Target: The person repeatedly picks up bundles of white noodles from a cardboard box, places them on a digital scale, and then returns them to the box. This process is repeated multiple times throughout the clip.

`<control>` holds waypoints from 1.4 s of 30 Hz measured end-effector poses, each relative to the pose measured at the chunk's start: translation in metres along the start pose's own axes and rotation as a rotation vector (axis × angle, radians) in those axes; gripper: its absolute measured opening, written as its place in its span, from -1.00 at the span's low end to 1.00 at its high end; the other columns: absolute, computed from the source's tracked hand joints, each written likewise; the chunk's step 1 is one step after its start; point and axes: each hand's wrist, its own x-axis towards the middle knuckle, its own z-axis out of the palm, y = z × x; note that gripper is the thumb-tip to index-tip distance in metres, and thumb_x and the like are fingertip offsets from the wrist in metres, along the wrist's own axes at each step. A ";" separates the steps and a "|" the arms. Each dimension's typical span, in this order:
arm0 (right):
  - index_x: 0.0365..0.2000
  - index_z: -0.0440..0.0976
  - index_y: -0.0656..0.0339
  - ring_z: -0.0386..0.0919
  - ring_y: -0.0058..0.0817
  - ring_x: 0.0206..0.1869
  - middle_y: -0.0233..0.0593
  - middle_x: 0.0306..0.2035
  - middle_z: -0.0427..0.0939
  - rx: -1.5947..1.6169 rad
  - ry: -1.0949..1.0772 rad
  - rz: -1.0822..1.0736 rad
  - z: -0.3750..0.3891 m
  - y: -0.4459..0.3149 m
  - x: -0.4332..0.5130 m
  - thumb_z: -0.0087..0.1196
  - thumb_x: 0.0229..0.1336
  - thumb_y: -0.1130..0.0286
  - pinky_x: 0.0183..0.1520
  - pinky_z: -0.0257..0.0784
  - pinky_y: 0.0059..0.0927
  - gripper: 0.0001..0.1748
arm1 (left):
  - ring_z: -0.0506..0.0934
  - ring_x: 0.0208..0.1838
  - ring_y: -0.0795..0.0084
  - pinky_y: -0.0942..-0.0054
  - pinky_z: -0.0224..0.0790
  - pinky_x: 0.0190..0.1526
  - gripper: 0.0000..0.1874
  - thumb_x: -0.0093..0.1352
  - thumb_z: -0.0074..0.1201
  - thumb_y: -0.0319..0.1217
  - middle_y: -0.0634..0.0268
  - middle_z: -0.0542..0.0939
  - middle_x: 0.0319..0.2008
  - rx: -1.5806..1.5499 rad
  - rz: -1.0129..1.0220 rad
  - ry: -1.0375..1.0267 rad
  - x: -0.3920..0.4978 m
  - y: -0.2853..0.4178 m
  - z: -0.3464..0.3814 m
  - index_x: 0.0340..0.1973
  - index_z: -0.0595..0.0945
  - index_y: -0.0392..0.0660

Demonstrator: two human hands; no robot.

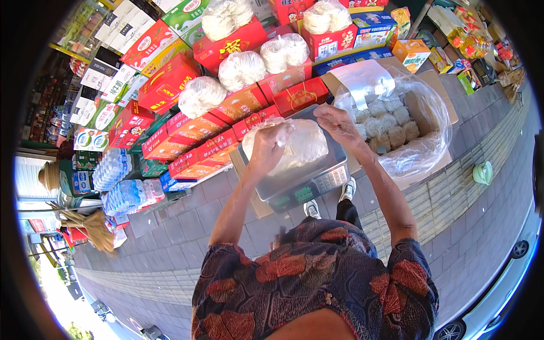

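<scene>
A clear plastic bag of pale noodle bundles (308, 142) lies on the metal pan of a digital scale (293, 178). My left hand (272, 142) has its fingers closed on the gathered plastic at the bag's left part. Above the pan's upper right corner is my right hand (338, 123), its fingers curled; whether it pinches any plastic cannot be told. Right of the scale stands a cardboard box (433, 95) with a clear plastic liner, holding rows of round noodle bundles (384, 119). A white sheet (365, 78) covers the box's upper left part.
Red gift boxes (204, 148) are stacked beyond the scale, with several bagged noodle bundles (242, 70) on top. Shrink-wrapped water bottles (127, 197) and a straw broom (97, 229) are at the left. A light green bucket (483, 173) stands on the paving at the right.
</scene>
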 end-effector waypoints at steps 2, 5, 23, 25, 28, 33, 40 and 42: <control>-0.13 0.51 0.21 0.54 -0.56 -0.14 -0.40 -0.18 0.59 -0.036 -0.069 -0.040 0.007 0.008 0.010 0.12 0.26 0.33 -0.17 0.48 -0.45 -0.76 | 0.64 -0.38 0.07 0.28 0.49 -0.35 -0.83 0.28 0.16 -0.59 0.04 0.67 -0.36 0.026 0.082 0.003 -0.003 0.008 -0.005 -0.21 0.62 -0.28; -0.18 0.53 0.19 0.53 -0.55 -0.15 -0.39 -0.22 0.60 -0.042 -0.325 -0.001 0.009 0.012 0.029 0.15 0.19 0.29 -0.17 0.45 -0.41 -0.76 | 0.64 -0.38 0.08 0.27 0.49 -0.36 -0.82 0.26 0.17 -0.59 0.04 0.67 -0.34 0.066 0.032 -0.074 -0.018 0.009 -0.006 -0.21 0.62 -0.28; -0.43 0.59 0.29 0.54 -0.59 -0.38 -0.25 -0.53 0.58 -0.026 -0.563 0.100 0.037 -0.030 0.064 0.32 0.00 0.22 -0.32 0.43 -0.45 -0.70 | 0.54 -0.51 0.07 0.21 0.37 -0.45 -0.72 0.17 0.19 -0.56 0.11 0.54 -0.54 0.103 0.100 -0.038 -0.014 0.024 0.007 -0.19 0.56 -0.24; -0.44 0.56 0.27 0.52 -0.60 -0.40 -0.31 -0.50 0.58 -0.298 -0.553 0.080 0.041 -0.040 0.070 0.28 0.02 0.27 -0.33 0.42 -0.46 -0.75 | 0.54 -0.51 0.07 0.21 0.37 -0.45 -0.73 0.18 0.19 -0.55 0.11 0.54 -0.54 0.111 0.106 -0.037 -0.013 0.022 0.008 -0.19 0.56 -0.24; -0.47 0.52 0.27 0.49 -0.63 -0.44 -0.36 -0.51 0.55 -0.134 -0.514 0.003 0.037 -0.045 0.077 0.25 0.04 0.32 -0.36 0.40 -0.47 -0.78 | 0.53 -0.52 0.07 0.19 0.36 -0.46 -0.75 0.20 0.18 -0.55 0.11 0.53 -0.54 0.125 0.119 -0.018 -0.012 0.025 0.008 -0.21 0.55 -0.24; -0.44 0.50 0.23 0.45 -0.71 -0.44 -0.44 -0.52 0.50 0.488 -0.487 0.066 0.033 -0.067 0.083 0.16 0.20 0.44 -0.37 0.38 -0.60 -0.88 | 0.54 -0.50 0.16 0.26 0.37 -0.45 -0.74 0.21 0.20 -0.60 0.13 0.54 -0.51 0.141 0.067 -0.033 -0.018 0.017 0.010 -0.18 0.55 -0.26; -0.33 0.50 0.16 0.46 -0.75 -0.32 -0.51 -0.36 0.51 0.516 -0.395 0.085 0.017 -0.067 0.079 0.21 0.23 0.35 -0.25 0.42 -0.59 -0.87 | 0.58 -0.46 0.18 0.30 0.40 -0.42 -0.79 0.27 0.15 -0.60 0.10 0.59 -0.46 0.138 0.035 -0.040 -0.015 0.019 0.008 -0.17 0.57 -0.26; -0.26 0.50 0.24 0.48 -0.75 -0.20 -0.50 -0.30 0.51 0.450 -0.410 0.173 0.007 -0.081 0.063 0.18 0.22 0.48 -0.18 0.43 -0.63 -0.90 | 0.62 -0.41 0.16 0.31 0.43 -0.36 -0.82 0.30 0.12 -0.60 0.07 0.63 -0.41 0.100 0.016 -0.030 -0.016 0.016 0.009 -0.17 0.58 -0.27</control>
